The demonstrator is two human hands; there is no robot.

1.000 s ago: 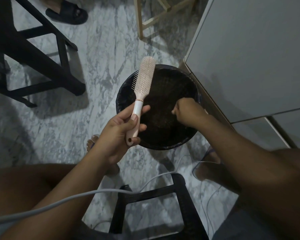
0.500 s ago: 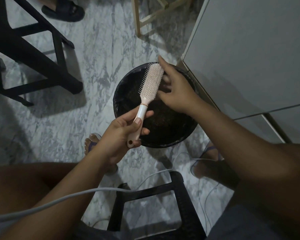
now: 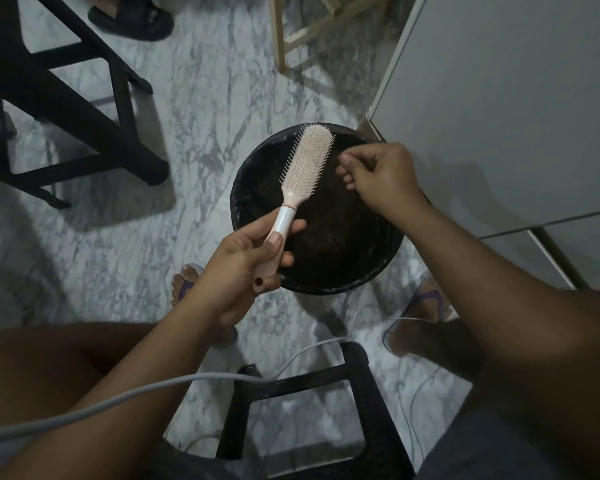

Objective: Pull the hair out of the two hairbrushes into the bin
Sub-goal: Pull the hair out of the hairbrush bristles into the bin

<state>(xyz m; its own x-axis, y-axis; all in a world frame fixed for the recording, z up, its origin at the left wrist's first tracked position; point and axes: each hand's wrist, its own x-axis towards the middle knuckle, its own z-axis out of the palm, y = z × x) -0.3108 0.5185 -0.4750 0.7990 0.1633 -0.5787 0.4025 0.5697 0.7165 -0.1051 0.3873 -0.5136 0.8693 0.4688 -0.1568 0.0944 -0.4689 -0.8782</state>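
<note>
Here, left hand (image 3: 240, 263) holds pink hairbrush (image 3: 307, 161) above black bin (image 3: 326, 287).

A black stool (image 3: 66, 98) and a black sandal (image 3: 132, 17) stand on the marble floor (image 3: 222, 81).

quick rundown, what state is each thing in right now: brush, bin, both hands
brush: held by its handle, tilted over the bin, bristles facing up
bin: open, lined in black, dark inside
left hand: grips the brush handle
right hand: fingertips pinched beside the brush head, above the bin; whether they hold anything is too fine to see
</note>
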